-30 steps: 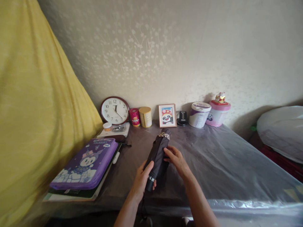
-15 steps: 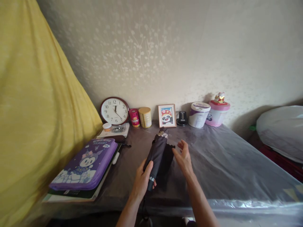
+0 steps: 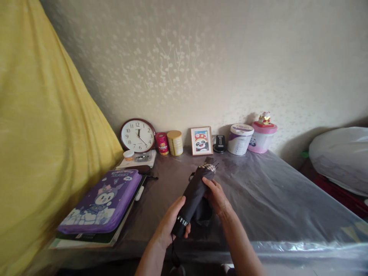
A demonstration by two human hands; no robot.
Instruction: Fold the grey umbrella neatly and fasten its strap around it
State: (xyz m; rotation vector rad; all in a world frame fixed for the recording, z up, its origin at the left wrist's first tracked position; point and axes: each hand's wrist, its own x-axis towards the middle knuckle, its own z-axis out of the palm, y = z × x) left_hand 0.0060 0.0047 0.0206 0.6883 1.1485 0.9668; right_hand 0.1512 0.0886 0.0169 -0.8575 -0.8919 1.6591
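A folded black umbrella [image 3: 195, 192] is held at a slant above the table, its patterned cloth band and rib tips pointing away from me. My left hand [image 3: 171, 220] is closed around the lower end, by the black handle with its silver ring. A wrist strap hangs below that handle. Near the upper part, my right hand [image 3: 217, 197] grips the fabric, thumb on top and the other fingers mostly hidden behind. A loose flap of black cloth droops under the umbrella, between the two hands.
A grey table [image 3: 276, 207] lies below, under a shiny cover. Left are a purple zip case [image 3: 103, 203] on books and a yellow curtain [image 3: 43, 115]. Along the wall stand a clock [image 3: 138, 135], tins, a picture frame [image 3: 201, 141] and two tubs. A white bag [image 3: 342, 161] bulges at right.
My right hand has come left from beside the umbrella and taken hold of its upper part. The umbrella has tilted further to the right.
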